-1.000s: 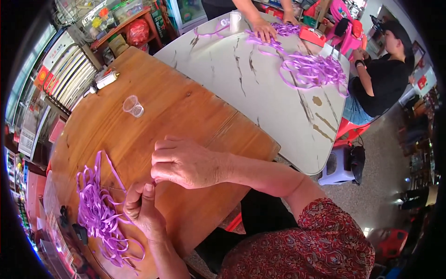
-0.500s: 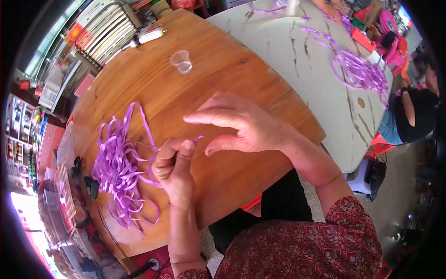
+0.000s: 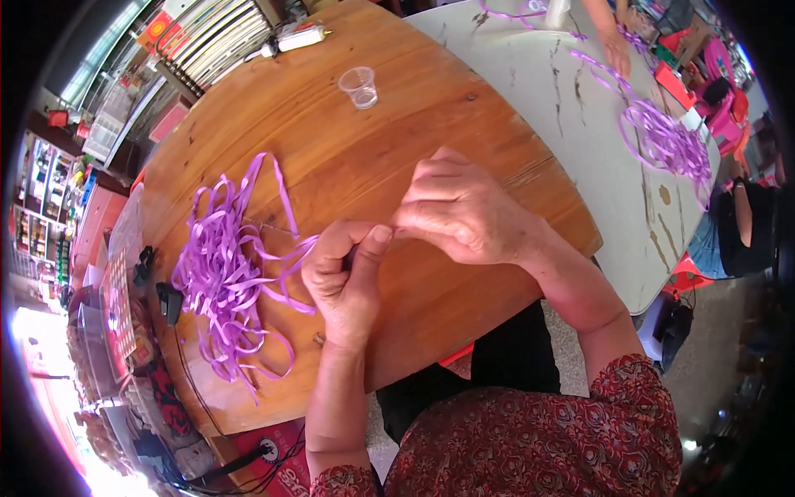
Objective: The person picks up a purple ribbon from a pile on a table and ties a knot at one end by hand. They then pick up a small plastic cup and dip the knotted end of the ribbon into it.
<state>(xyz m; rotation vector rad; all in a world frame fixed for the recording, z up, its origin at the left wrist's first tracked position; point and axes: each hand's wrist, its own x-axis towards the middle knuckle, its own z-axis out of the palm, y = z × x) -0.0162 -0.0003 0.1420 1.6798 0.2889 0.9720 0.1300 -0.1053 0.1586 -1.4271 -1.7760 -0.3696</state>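
Observation:
My left hand is closed, with thumb and forefinger pinched on a purple ribbon. From that hand the strand runs left to a loose, tangled heap of purple ribbon on the wooden table. My right hand is closed too. Its thumb and forefinger pinch at the tips of my left fingers, where the ribbon's end comes out. Those fingertips cover the end itself. Both hands are held over the wooden table, to the right of the heap.
A clear plastic cup stands farther back, with a white tube beyond it. A white marbled table adjoins on the right, bearing more purple ribbon. Another person's hand rests at its far side. A black clip-like object lies left of the heap.
My right hand, open and apart before, has closed its fingers at my left fingertips, covering the ribbon's end that stuck out there. The whole view has shifted slightly.

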